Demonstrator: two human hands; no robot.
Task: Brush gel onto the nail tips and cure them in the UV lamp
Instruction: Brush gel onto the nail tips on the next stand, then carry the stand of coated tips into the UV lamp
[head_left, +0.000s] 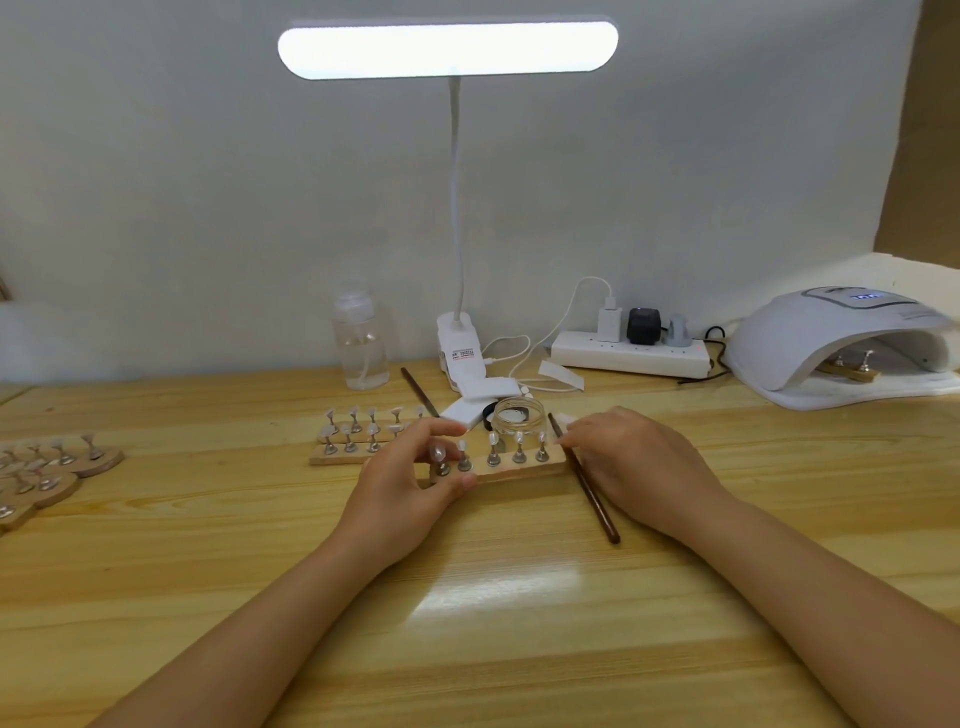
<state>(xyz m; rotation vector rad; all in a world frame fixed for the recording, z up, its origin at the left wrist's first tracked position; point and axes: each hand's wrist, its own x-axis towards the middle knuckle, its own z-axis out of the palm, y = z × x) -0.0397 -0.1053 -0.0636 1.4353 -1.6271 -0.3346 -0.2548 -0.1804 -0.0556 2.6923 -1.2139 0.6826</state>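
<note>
On the wooden tabletop (218, 561), the left hand (402, 488) gripped the left end of a wooden nail-tip stand (511, 469), thumb and fingers curled round it. The right hand (636, 470) held the stand's right end, its fingertips hidden, with a brown brush (592, 493) lying under it. Five nail tips (518, 439) stood on the stand. A small glass jar (518, 414) sat just behind. The UV lamp (841, 338) stood far right with another stand (852, 370) inside.
</note>
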